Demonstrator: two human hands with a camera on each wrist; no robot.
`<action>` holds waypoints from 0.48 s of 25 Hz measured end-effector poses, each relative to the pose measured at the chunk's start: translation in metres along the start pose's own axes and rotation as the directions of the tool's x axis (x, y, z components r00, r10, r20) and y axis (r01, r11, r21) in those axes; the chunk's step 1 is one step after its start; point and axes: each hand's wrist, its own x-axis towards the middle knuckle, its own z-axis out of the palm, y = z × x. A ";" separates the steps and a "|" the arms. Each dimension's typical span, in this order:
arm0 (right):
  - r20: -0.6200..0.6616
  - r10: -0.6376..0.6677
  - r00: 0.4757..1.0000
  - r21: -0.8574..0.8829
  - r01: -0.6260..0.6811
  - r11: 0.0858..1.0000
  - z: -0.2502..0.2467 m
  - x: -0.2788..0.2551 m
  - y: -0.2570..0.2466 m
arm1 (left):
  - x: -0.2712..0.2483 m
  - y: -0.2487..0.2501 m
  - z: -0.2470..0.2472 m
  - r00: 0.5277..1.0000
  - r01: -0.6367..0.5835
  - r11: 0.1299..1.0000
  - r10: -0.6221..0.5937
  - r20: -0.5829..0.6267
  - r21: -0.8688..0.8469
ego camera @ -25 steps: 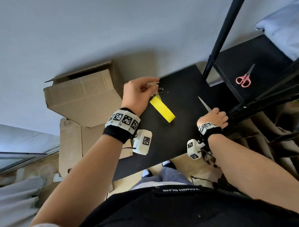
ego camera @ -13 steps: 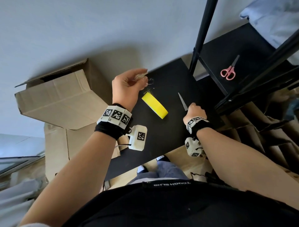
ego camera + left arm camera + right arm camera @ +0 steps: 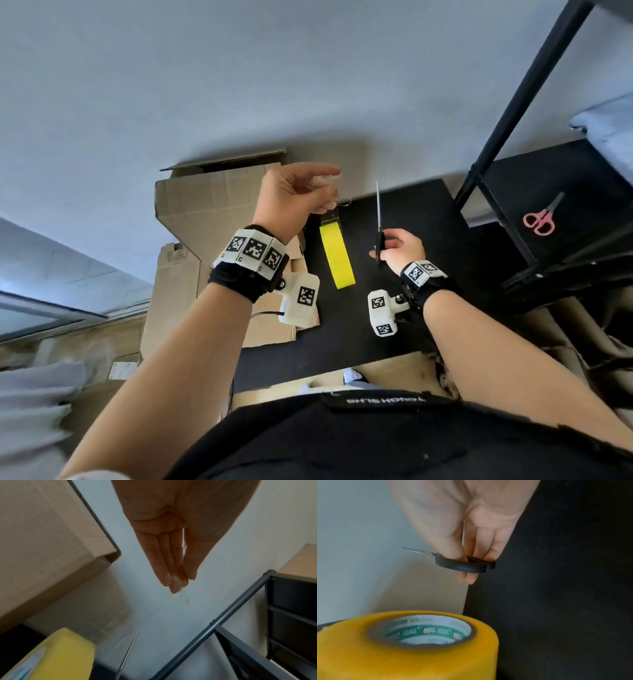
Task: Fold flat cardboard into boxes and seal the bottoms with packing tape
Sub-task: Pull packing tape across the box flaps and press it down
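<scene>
My left hand (image 3: 330, 183) pinches the free end of a clear tape strip (image 3: 171, 601) drawn up from the yellow packing tape roll (image 3: 337, 255), which stands on the black table (image 3: 428, 308). The left wrist view shows thumb and fingers (image 3: 178, 582) pressed together on the strip. To the right of the roll, my right hand (image 3: 381, 246) grips the black handles of a pair of scissors (image 3: 462, 565), whose blades (image 3: 377, 209) are closed and point up. A folded cardboard box (image 3: 212, 202) stands behind my left hand.
Flat cardboard sheets (image 3: 178, 291) lean below the box at left. A black metal shelf frame (image 3: 513, 92) rises at right, with pink scissors (image 3: 541, 219) on its shelf. More cardboard is stacked at lower right. A pale wall lies behind everything.
My right hand has lifted the black scissors off the table and brought them upright beside the roll. My left hand has drawn the tape end a little further out.
</scene>
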 end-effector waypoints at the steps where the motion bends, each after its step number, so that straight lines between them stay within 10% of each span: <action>1: 0.016 -0.056 0.998 -0.002 0.056 0.998 0.005 -0.001 -0.008 | -0.004 0.002 -0.012 1.000 0.001 1.000 -0.001 0.004 -0.013; 12: 0.256 -0.538 0.803 -0.190 0.587 0.787 0.107 -0.070 -0.135 | -0.052 -0.012 -0.153 0.990 0.036 0.998 -0.027 -0.137 0.060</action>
